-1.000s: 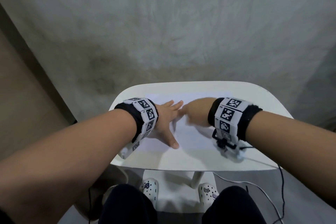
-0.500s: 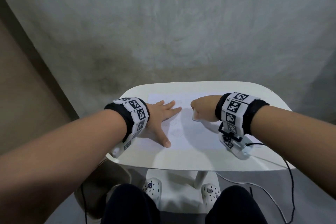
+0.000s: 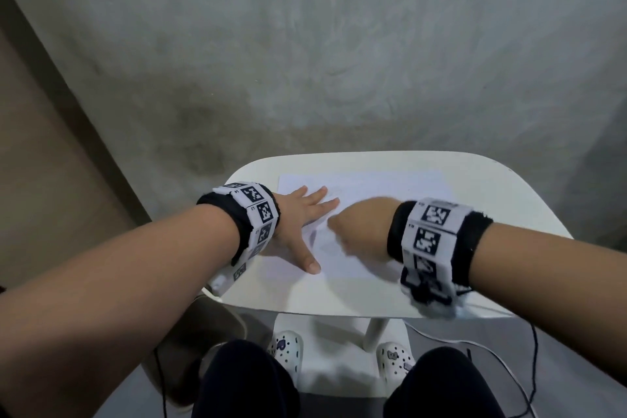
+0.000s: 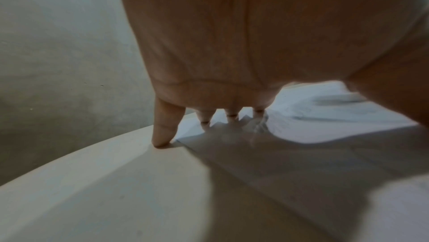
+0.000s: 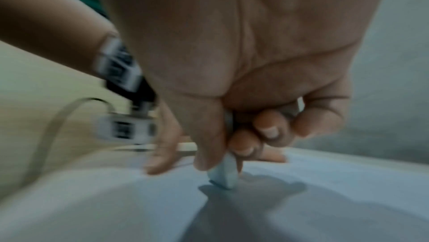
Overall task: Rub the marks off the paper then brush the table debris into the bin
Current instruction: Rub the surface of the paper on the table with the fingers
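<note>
Desk: the white rounded plastic desk (image 3: 492, 200) carries everything I can see; I find no bin for certain. A dark rounded shape sits below its left edge, too dim to call.
Paper: the white rectangular sheet of paper (image 3: 390, 187) lies flat on the desk, faint pencil marks near its middle, between my two hands.
Left hand: my left hand (image 3: 298, 224) lies palm-down with fingers straight and spread, pressing the sheet's left part; the left wrist view shows the little finger landing on bare desk just off the paper edge.
Right hand: my right hand (image 5: 243, 99) is clenched round the small pale blue-white eraser block (image 5: 224, 174), thumb and fingertips pinching it, its tip on the paper.
Step, as I judge it: rubbing stage; brushing not yet begun.
Risk 1: hard strokes toward the anchoring hand could buckle or tear the sheet.
Risk 2: a light left-hand press lets the paper skid.
Risk 3: crumbs may scatter off the desk before sweeping.
</note>
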Demonstrator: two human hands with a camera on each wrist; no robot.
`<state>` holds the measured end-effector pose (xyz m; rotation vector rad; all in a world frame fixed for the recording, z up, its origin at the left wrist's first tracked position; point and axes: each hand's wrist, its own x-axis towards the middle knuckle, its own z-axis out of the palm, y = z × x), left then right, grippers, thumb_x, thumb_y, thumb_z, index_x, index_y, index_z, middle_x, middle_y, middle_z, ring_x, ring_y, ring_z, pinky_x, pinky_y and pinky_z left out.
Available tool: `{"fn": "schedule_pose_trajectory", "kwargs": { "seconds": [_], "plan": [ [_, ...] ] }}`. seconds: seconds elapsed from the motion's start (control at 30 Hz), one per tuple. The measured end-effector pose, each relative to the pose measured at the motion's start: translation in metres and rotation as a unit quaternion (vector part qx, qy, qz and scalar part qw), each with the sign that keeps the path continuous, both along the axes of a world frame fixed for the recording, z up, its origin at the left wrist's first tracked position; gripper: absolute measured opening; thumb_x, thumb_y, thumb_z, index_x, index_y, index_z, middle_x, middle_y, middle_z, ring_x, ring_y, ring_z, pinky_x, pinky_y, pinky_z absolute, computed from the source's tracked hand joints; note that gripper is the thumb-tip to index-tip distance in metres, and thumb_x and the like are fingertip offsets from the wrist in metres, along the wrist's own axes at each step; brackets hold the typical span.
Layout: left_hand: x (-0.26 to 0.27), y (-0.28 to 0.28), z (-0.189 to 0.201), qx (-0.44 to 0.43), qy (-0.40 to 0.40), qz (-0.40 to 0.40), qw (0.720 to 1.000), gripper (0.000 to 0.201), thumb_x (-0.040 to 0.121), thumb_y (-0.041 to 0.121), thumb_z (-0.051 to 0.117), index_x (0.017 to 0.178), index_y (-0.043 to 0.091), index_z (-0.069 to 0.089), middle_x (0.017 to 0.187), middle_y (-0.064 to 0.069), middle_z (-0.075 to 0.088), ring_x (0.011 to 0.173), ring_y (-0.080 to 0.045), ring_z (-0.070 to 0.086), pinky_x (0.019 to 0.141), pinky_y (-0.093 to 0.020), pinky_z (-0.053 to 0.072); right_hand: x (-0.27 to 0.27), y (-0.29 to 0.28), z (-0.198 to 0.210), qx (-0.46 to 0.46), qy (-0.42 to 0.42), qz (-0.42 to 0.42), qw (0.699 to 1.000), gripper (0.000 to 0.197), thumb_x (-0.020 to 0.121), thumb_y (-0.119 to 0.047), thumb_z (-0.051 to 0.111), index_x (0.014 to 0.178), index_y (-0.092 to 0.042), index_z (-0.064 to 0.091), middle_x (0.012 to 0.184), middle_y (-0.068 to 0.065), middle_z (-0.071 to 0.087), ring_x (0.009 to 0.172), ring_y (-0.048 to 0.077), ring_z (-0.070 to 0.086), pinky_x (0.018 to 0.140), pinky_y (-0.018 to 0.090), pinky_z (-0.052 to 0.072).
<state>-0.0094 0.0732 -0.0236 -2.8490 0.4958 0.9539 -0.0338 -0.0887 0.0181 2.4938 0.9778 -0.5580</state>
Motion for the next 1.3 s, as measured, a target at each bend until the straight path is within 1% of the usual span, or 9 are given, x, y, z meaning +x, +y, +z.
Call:
{"fn": "schedule_pose_trajectory", "kwargs": {
  "seconds": [0.3,0.57,0.7,0.9,1.1,1.13,1.17,1.2,1.3],
  "plan": [
    [-0.001,-0.002,-0.002,0.005,-0.012,-0.002,1.000,0.131,0.066,0.073,0.072,0.148,0.041,-0.025,0.157,0.012,-0.032,0.147,-0.024,-0.023,0.117,-0.063,0.004,-0.013,0.008,-0.002,0.021,0.025,0.010,0.999,0.040,0.100,-0.014,0.042,0.140,-0.006,0.041,0.136,0.015,0.051,0.125,0.027,0.049,0.082,0.029,0.033],
    [-0.001,-0.001,-0.005,0.007,-0.024,0.000,1.000,0.130,0.066,0.073,0.071,0.150,0.041,-0.023,0.158,0.012,-0.031,0.148,-0.024,-0.023,0.117,-0.063,0.004,-0.006,0.014,0.000,-0.007,0.019,-0.015,1.000,0.033,0.097,-0.021,0.049,0.128,-0.010,0.052,0.118,0.005,0.062,0.102,0.024,0.057,0.080,0.029,0.040],
    [0.002,0.001,-0.005,0.008,-0.019,-0.004,1.000,0.133,0.062,0.077,0.070,0.148,0.042,-0.025,0.158,0.012,-0.031,0.148,-0.024,-0.022,0.115,-0.066,0.007,0.009,0.007,0.005,0.013,-0.008,-0.040,0.999,0.013,0.097,-0.021,0.046,0.097,-0.010,0.053,0.079,0.001,0.060,0.084,0.021,0.053,0.070,0.028,0.038],
    [-0.001,-0.003,-0.003,0.007,-0.023,0.000,1.000,0.131,0.066,0.071,0.073,0.149,0.040,-0.024,0.157,0.012,-0.031,0.147,-0.023,-0.023,0.117,-0.063,0.005,-0.013,0.011,-0.002,0.045,0.031,0.000,0.999,0.037,0.098,-0.018,0.047,0.134,-0.009,0.048,0.128,0.009,0.058,0.118,0.027,0.054,0.061,0.025,0.033],
    [0.000,-0.001,-0.004,0.006,-0.019,0.002,1.000,0.131,0.064,0.075,0.071,0.149,0.043,-0.023,0.157,0.012,-0.031,0.148,-0.023,-0.023,0.116,-0.065,0.004,0.002,0.014,0.001,-0.003,0.017,-0.038,0.999,0.044,0.100,-0.016,0.042,0.143,-0.006,0.035,0.143,0.014,0.044,0.133,0.026,0.040,0.103,0.022,0.031],
    [-0.001,-0.003,-0.003,0.008,-0.021,0.001,1.000,0.131,0.066,0.072,0.072,0.150,0.041,-0.023,0.158,0.012,-0.031,0.148,-0.023,-0.023,0.117,-0.063,0.004,-0.006,0.015,-0.002,0.005,0.039,-0.028,0.999,0.039,0.100,-0.015,0.042,0.138,-0.006,0.039,0.135,0.015,0.050,0.131,0.027,0.040,0.108,0.038,0.001],
    [-0.002,-0.003,-0.002,0.008,-0.023,0.000,1.000,0.130,0.067,0.071,0.072,0.150,0.039,-0.024,0.158,0.011,-0.031,0.148,-0.024,-0.023,0.117,-0.062,0.004,-0.012,0.014,-0.002,0.022,0.050,-0.010,0.998,0.032,0.100,-0.015,0.043,0.131,-0.009,0.045,0.120,0.012,0.057,0.124,0.028,0.046,0.051,0.022,0.022],
    [-0.002,-0.002,-0.001,0.005,-0.022,-0.001,1.000,0.130,0.067,0.071,0.072,0.149,0.039,-0.024,0.158,0.012,-0.031,0.148,-0.023,-0.023,0.117,-0.062,0.004,-0.013,0.012,0.003,0.020,0.046,-0.005,0.999,0.031,0.099,-0.016,0.044,0.130,-0.011,0.048,0.111,0.009,0.059,0.117,0.027,0.051,0.074,0.022,0.036],
    [-0.002,0.001,-0.003,0.003,-0.022,-0.001,1.000,0.130,0.063,0.077,0.068,0.147,0.044,-0.026,0.157,0.015,-0.031,0.148,-0.021,-0.022,0.115,-0.065,0.007,0.021,-0.005,0.009,0.060,-0.033,-0.066,0.995,0.020,0.096,-0.018,0.047,0.115,-0.017,0.054,0.107,0.004,0.062,0.094,0.024,0.057,0.073,0.028,0.038]
  ]
}}
